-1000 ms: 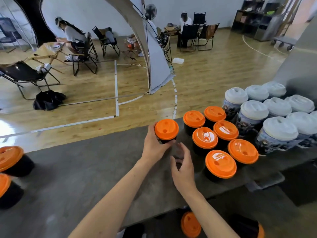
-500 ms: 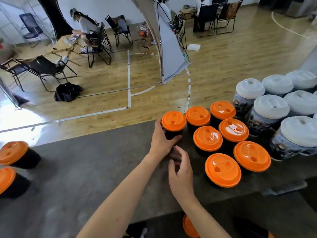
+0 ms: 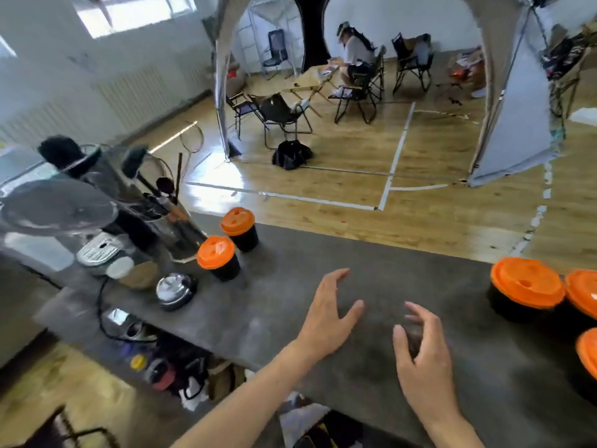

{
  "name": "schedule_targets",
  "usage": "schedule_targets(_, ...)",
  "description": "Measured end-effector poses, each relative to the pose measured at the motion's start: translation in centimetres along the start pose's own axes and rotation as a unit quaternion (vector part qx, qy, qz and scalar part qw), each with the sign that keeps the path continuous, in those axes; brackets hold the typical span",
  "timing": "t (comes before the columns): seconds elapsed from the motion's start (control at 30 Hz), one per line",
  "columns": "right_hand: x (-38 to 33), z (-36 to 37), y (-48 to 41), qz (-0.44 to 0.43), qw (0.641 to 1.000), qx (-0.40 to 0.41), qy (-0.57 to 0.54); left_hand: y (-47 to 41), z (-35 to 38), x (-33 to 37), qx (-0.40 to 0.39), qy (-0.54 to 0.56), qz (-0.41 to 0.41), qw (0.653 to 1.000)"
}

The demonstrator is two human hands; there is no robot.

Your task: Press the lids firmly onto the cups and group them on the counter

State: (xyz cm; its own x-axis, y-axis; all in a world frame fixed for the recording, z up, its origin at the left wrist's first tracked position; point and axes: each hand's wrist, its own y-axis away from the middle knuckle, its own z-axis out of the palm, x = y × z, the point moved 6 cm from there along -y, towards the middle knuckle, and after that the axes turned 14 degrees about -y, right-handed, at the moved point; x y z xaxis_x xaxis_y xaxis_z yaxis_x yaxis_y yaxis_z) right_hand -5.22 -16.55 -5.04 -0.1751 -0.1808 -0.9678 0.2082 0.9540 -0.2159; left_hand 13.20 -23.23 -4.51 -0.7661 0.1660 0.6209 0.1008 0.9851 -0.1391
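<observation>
Empty, loose-fingered hands (image 3: 326,315) (image 3: 423,360) hover between 2 lidded cups (image 3: 223,260) (image 3: 242,229) at left and grouped cups (image 3: 526,289) at right

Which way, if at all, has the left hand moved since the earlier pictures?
Yes, leftward: the left hand now hovers open over the counter, apart from the grouped orange-lidded cups it touched.

Looks like a drink stand set up in a big sports hall: grey counter (image 3: 355,257) with orange-lidded cups (image 3: 219,258) and a pot of tools (image 3: 171,227), wood floor (image 3: 436,221) with white court lines (image 3: 395,156), folding chairs (image 3: 281,114), tent walls (image 3: 517,124) behind.
</observation>
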Motion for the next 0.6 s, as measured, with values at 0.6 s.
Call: schedule_targets(0.6,-0.3,19.1,-4.3,0.022,0.991,-0.130,-0.037,-2.4,-17.6,-17.3,0.229,-0.129,-0.037,0.964)
